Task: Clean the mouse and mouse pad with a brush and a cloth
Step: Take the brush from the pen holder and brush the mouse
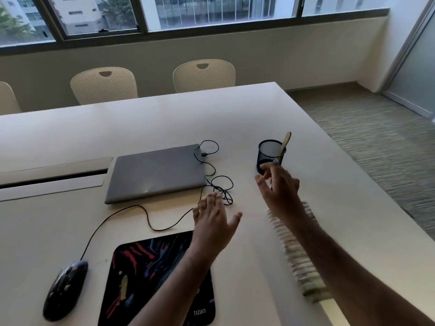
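A black wired mouse (65, 289) lies on the white table (317, 184) at the near left, off its pad. The black mouse pad (146, 267) with red and blue streaks lies to its right, partly under my left forearm. A brush with a pale wooden handle (285, 142) stands in a black mesh cup (270, 152). My right hand (279, 184) hovers just in front of the cup, fingers loosely spread and holding nothing. My left hand (215, 222) is raised over the table with fingers spread. A striped cloth (296, 255) lies under my right forearm.
A closed grey laptop (156, 172) sits behind the pad, with the mouse cable (211, 175) looping beside it. A cable slot runs along the table at the left. Several white chairs (203, 75) stand at the far edge. Carpet floor lies to the right.
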